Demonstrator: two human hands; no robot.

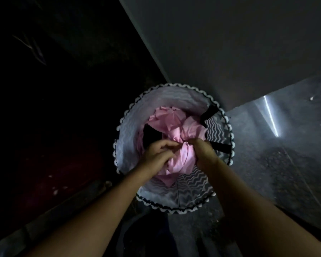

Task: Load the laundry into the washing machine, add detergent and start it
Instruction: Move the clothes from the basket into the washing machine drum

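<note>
A round laundry basket (130, 115) with a white lining and a black-and-white zigzag rim stands on the floor below me. Crumpled pink laundry (167, 119) fills its middle, with a dark piece beside it. My left hand (158, 152) is inside the basket with its fingers curled into the pink cloth. My right hand (204, 153) grips a bunch of the same pink cloth from the right. The washing machine cannot be made out in this dark view.
A grey wall or panel (230, 43) rises behind the basket. Pale speckled floor (285, 145) with a bright light streak lies to the right. The left side is very dark, with a low ledge (67, 206) running diagonally past the basket.
</note>
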